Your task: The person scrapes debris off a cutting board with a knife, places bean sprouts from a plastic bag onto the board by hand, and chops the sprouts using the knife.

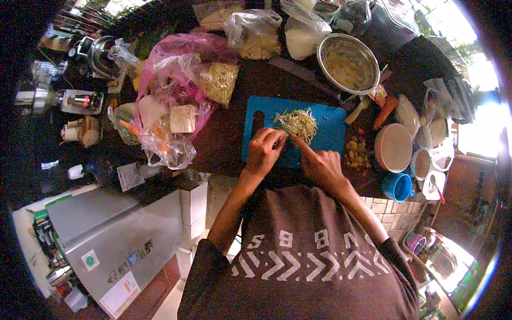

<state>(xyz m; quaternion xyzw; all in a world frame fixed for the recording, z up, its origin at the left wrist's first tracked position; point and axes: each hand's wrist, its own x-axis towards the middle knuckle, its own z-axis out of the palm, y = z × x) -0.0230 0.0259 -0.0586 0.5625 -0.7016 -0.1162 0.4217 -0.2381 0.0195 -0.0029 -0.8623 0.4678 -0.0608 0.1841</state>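
Note:
On the blue cutting board (330,120) lies a loose heap of pale bean sprouts (300,124). My left hand (265,151) is over the board's near left part, its fingers pinched together at the lower left edge of the heap; what they hold is too small to make out. My right hand (320,164) rests at the board's near edge, its index finger stretched toward the heap, close to the left fingertips. The other right fingers are curled, and whether anything is under them is hidden.
Left of the board, a pink plastic bag (160,58) lies by bagged noodles (218,82) and a whitish block (183,119). A metal bowl (349,63) stands behind right. Rightward are a carrot (385,112), a pinkish bowl (393,148) and a blue cup (397,186).

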